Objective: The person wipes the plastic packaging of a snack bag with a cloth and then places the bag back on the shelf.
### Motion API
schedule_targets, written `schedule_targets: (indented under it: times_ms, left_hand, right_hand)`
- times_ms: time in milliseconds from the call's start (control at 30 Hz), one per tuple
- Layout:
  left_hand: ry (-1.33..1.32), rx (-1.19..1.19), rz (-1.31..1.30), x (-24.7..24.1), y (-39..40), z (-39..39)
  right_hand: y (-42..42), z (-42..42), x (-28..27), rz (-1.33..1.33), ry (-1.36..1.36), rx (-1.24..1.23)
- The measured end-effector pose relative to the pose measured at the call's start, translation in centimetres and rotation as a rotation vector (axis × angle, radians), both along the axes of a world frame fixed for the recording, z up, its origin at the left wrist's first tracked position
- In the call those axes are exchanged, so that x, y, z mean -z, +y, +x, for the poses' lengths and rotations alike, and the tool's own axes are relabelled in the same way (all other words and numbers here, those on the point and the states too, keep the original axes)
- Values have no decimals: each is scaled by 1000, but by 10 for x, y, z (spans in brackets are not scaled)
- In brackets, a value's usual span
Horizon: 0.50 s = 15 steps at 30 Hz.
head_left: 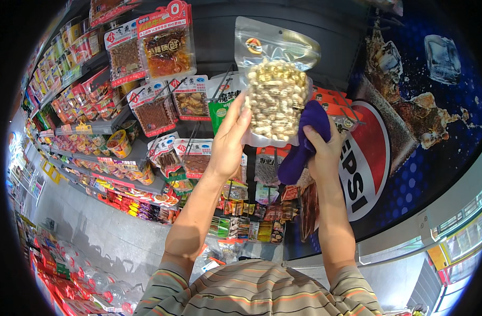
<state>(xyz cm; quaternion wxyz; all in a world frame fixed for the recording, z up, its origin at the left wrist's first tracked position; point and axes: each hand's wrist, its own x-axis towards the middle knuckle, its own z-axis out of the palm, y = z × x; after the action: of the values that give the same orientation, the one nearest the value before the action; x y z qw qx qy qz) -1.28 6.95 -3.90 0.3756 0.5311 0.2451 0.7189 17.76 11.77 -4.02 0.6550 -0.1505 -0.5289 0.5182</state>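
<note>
A clear plastic pouch of nuts in their shells (278, 104) is held up in front of a display of hanging snack packs. My left hand (229, 138) grips the pouch along its left edge, thumb toward me. In my right hand (326, 144) is a bunched purple cloth (315, 122), pressed against the pouch's lower right side. The top of the pouch stands above both hands and bears a round label. Part of the cloth dangles below my right thumb. How the right fingers lie behind the cloth is hidden.
Meat snack packs (154, 106) hang on metal hooks just left of the pouch. Shelves of cup noodles (118, 142) run off to the left. A Pepsi advertising panel (367, 158) stands at right. Red boxes and clear bottles (94, 280) sit low at left, beside the grey floor (106, 233).
</note>
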Motion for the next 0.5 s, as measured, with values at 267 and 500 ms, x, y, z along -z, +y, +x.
schedule_targets:
  times_ms: [267, 500]
  left_hand:
    - [-40, 176, 19, 3, -2, -4]
    - [68, 143, 53, 6, 1, 4]
  right_hand:
    - [11, -1, 11, -105, 135, -17]
    - [18, -1, 15, -192, 182, -11]
